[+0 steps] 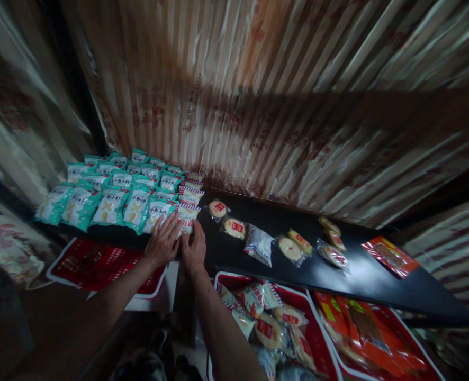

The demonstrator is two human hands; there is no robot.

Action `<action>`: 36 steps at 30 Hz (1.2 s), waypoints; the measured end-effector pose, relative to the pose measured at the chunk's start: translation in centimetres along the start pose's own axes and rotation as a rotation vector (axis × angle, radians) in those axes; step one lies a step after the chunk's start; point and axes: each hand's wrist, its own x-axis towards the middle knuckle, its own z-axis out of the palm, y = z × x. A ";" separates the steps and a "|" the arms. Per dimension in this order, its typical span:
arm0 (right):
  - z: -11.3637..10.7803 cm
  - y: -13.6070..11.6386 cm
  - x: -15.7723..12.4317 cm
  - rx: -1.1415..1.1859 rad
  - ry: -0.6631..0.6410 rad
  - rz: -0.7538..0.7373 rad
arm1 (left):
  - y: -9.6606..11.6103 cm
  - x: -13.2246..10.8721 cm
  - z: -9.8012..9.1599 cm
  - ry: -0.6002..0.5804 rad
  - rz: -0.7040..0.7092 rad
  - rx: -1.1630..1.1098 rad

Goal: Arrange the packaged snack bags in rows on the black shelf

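Both my hands rest at the front edge of a black shelf (337,275). My left hand (162,243) lies flat with fingers spread on a white snack packet with red and blue stripes (187,218). My right hand (194,247) touches the same packet from the right, fingers loosely curled against it. That packet is the nearest of a short column of striped packets (190,193). Left of them lie rows of teal snack packets (115,197).
Round cakes in clear wrappers (234,227) and an orange packet (390,256) lie scattered along the shelf to the right. Below stand red baskets: one at left (91,264), one with mixed snacks (274,323), one with orange packets (369,333). Corrugated metal wall (282,106) behind.
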 end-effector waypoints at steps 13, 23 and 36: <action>-0.1 -0.5 0.3 -0.004 -0.003 0.028 | 0.0 0.0 -0.1 0.015 0.016 0.018; -0.6 -0.4 0.1 0.000 -0.039 0.034 | 0.3 0.2 -0.2 0.001 0.019 0.066; -0.6 0.0 0.0 -0.008 -0.025 0.027 | 0.5 0.2 -0.2 -0.028 0.007 0.054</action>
